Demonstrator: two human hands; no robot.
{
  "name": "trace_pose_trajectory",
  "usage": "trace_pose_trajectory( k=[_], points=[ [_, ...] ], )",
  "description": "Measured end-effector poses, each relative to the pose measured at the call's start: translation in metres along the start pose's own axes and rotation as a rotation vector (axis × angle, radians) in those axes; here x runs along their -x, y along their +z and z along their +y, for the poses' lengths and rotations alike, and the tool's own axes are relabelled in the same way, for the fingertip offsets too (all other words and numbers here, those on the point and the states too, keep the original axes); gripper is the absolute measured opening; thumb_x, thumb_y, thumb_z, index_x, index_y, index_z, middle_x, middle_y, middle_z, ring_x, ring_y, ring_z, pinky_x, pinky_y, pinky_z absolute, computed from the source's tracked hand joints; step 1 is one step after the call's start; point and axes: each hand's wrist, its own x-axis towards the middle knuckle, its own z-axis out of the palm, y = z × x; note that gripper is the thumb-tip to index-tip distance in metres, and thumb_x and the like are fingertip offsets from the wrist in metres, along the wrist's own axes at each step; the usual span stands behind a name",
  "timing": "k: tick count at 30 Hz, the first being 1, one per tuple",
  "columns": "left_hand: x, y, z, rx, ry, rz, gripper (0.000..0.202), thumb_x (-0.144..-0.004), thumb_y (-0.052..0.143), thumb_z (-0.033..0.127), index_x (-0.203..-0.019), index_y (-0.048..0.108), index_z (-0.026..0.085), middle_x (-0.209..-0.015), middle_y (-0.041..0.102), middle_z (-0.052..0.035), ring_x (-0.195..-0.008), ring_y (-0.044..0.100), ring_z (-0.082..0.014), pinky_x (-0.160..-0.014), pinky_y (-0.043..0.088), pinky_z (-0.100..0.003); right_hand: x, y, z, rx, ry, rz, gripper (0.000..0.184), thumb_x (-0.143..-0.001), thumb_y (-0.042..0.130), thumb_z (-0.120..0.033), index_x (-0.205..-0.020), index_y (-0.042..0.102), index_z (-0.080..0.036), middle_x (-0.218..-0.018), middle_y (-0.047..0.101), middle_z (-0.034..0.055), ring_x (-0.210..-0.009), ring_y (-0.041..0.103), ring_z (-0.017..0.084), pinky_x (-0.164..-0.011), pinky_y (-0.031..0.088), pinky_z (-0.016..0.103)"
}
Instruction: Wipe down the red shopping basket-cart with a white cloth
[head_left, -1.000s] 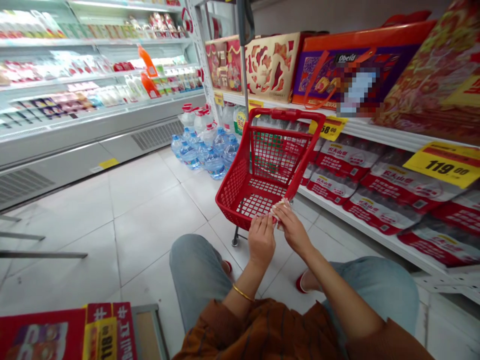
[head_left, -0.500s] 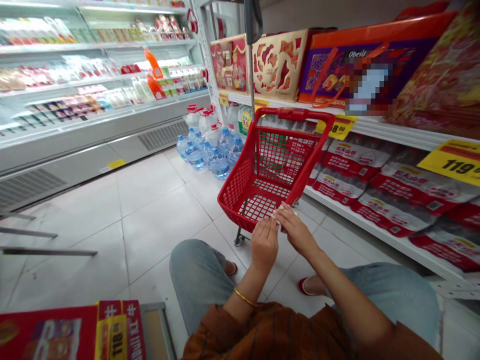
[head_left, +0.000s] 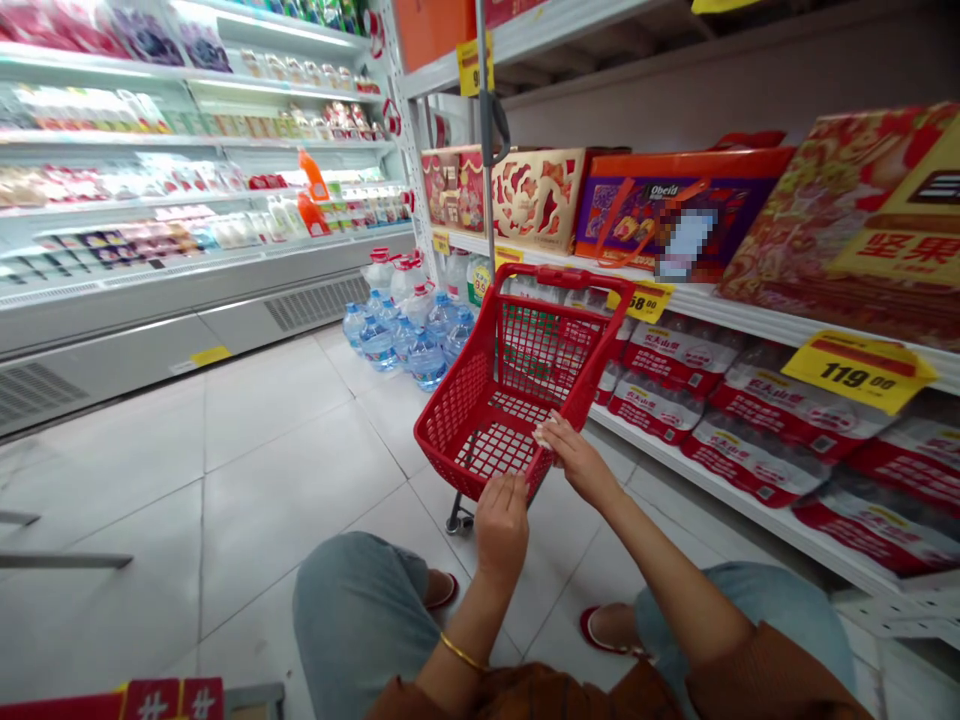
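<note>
A red wheeled shopping basket [head_left: 480, 395] stands on the tiled floor right in front of me, its handle raised. My right hand [head_left: 571, 455] presses a small whitish cloth [head_left: 543, 434] against the basket's near right rim, fingers closed on it. My left hand [head_left: 501, 525] is curled and rests at the basket's near edge, a gold bangle on its wrist. I am crouched low, with my knees in blue jeans on either side.
Shelves on the right carry gift boxes [head_left: 675, 210] above and shrink-wrapped bottle packs [head_left: 757, 420] below, with yellow price tags [head_left: 855, 372]. Large water bottles [head_left: 405, 330] stand on the floor beyond the basket. A refrigerated display case [head_left: 150, 230] runs along the left.
The view has tilted upward, so everything sits lower in frame. My right hand with the cloth has shifted along the basket's rim, and my left hand now sits lower on the near edge.
</note>
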Motion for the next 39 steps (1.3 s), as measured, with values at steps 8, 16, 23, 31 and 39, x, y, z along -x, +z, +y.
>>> trace_pose_trajectory(
  k=[8, 16, 23, 31, 39],
  points=[
    [0.005, -0.013, -0.013, 0.004, 0.004, 0.034, 0.025, -0.089, 0.05, 0.009, -0.111, 0.063, 0.012, -0.095, 0.073, -0.0113, -0.093, 0.068, -0.0233, -0.089, 0.056, -0.042, -0.01, 0.009, -0.007, -0.024, 0.048, 0.078, 0.05, -0.088, 0.045, -0.003, -0.134, 0.053, -0.021, -0.13, 0.06, 0.0137, -0.142, 0.031, 0.026, -0.109, 0.04, 0.055],
    [0.011, -0.011, -0.01, -0.016, -0.07, 0.015, 0.035, -0.089, 0.041, 0.006, -0.117, 0.061, 0.01, -0.109, 0.071, -0.0155, -0.107, 0.065, -0.0251, -0.097, 0.052, -0.047, -0.01, 0.02, -0.046, -0.071, 0.187, 0.104, 0.05, -0.088, 0.04, -0.003, -0.132, 0.056, -0.02, -0.13, 0.059, 0.0143, -0.141, 0.035, 0.026, -0.11, 0.039, 0.056],
    [0.008, -0.007, -0.006, -0.01, -0.112, 0.031, 0.037, -0.093, 0.038, 0.01, -0.124, 0.058, 0.012, -0.114, 0.071, -0.0146, -0.108, 0.065, -0.0253, -0.095, 0.05, -0.047, -0.003, 0.024, -0.092, -0.105, 0.134, 0.08, 0.044, -0.094, 0.043, -0.013, -0.135, 0.052, -0.026, -0.128, 0.062, 0.0126, -0.141, 0.036, 0.027, -0.109, 0.04, 0.058],
    [0.011, -0.006, -0.016, 0.053, -0.06, 0.017, 0.043, -0.09, 0.034, 0.004, -0.123, 0.059, 0.015, -0.11, 0.073, -0.0097, -0.101, 0.067, -0.0201, -0.096, 0.048, -0.041, 0.001, 0.024, -0.085, -0.041, 0.019, 0.073, 0.048, -0.094, 0.038, -0.008, -0.139, 0.047, -0.024, -0.125, 0.063, 0.0124, -0.142, 0.034, 0.026, -0.108, 0.041, 0.057],
    [0.005, -0.006, -0.016, 0.138, -0.066, -0.05, 0.045, -0.089, 0.035, 0.004, -0.126, 0.058, 0.017, -0.112, 0.072, -0.0082, -0.102, 0.067, -0.0184, -0.098, 0.046, -0.04, -0.004, 0.017, -0.06, -0.061, -0.047, 0.033, 0.047, -0.092, 0.038, -0.003, -0.132, 0.054, -0.022, -0.122, 0.064, 0.0122, -0.141, 0.034, 0.024, -0.105, 0.044, 0.054]
  ],
)
